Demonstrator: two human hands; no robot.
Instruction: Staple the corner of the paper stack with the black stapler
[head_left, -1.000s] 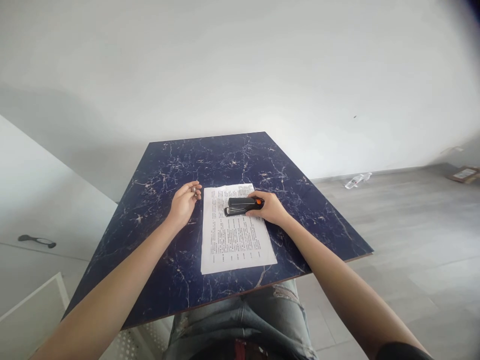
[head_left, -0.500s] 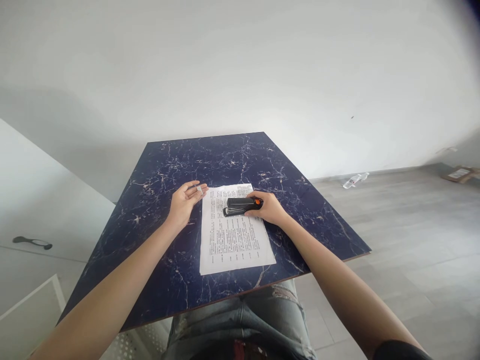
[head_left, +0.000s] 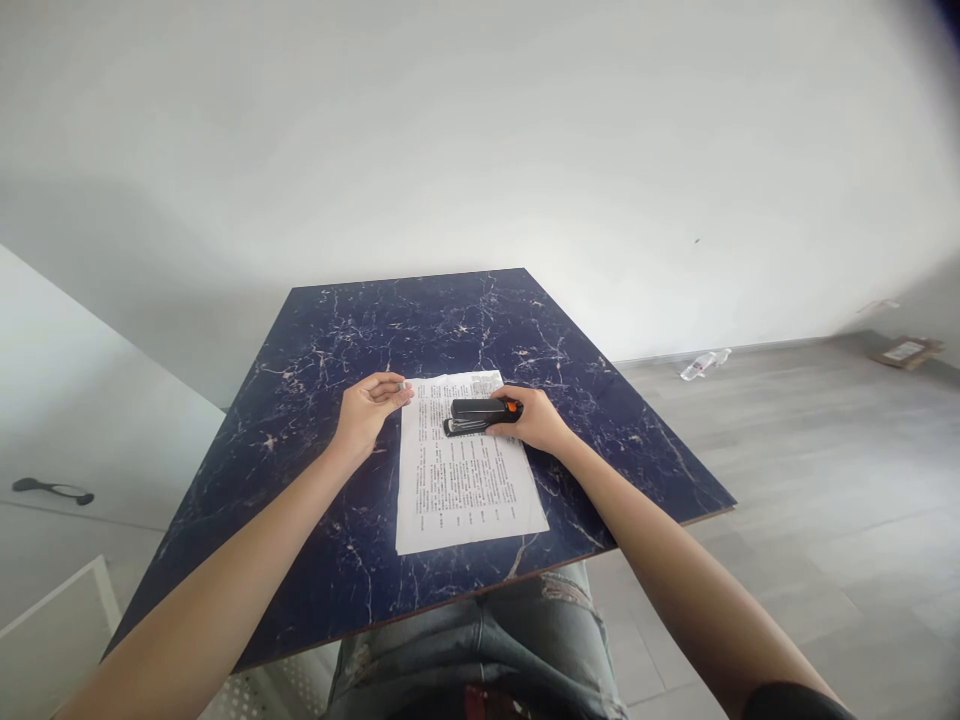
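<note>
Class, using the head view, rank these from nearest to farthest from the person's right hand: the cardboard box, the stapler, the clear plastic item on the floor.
1. Stapler: held in the right hand, over the printed paper.
2. Clear plastic item: on the floor, beyond the table's right side.
3. Cardboard box: on the floor, farther right.

The single view comes from a camera on the person's head, looking forward and down across the dark blue tabletop (head_left: 420, 330). It sits near, above the table's closest edge, with the jeans (head_left: 525, 640) at the bottom of the frame and the left hand (head_left: 366, 412) and right hand (head_left: 541, 420) around its middle. The wide field also takes in the wall (head_left: 480, 130) beyond and floor (head_left: 795, 480) at right.
</note>
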